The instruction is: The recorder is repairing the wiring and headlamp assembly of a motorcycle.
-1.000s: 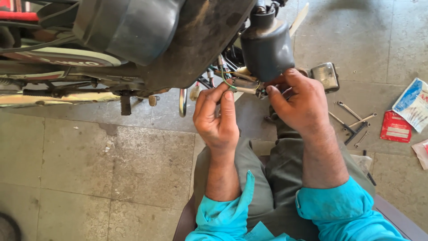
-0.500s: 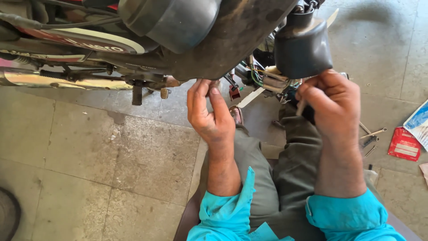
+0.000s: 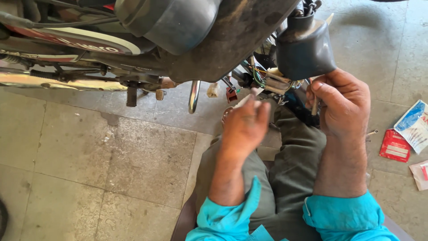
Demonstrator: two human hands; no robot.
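Note:
My right hand (image 3: 343, 105) is closed around a thin pale rod (image 3: 314, 107), just below a dark plastic cover (image 3: 305, 44) on the motorcycle. A bundle of coloured wires (image 3: 258, 76) hangs between the cover and the dirty mudguard (image 3: 232, 40). My left hand (image 3: 245, 125) is blurred and hovers over my knee below the wires, fingers stretched upward with nothing in them. A red connector (image 3: 231, 94) and a white connector (image 3: 213, 89) dangle just above it. Both sleeves are turquoise.
The motorcycle's underside fills the top, with a footpeg (image 3: 131, 96) and a chrome bar (image 3: 194, 96) hanging down. On the stone floor at the right lie a red packet (image 3: 394, 145), a white-blue packet (image 3: 414, 125) and another small packet (image 3: 421, 174).
My left hand has come off the parts under the mudguard and moved down and to the right. My right hand stays by the dark cover, holding the thin rod.

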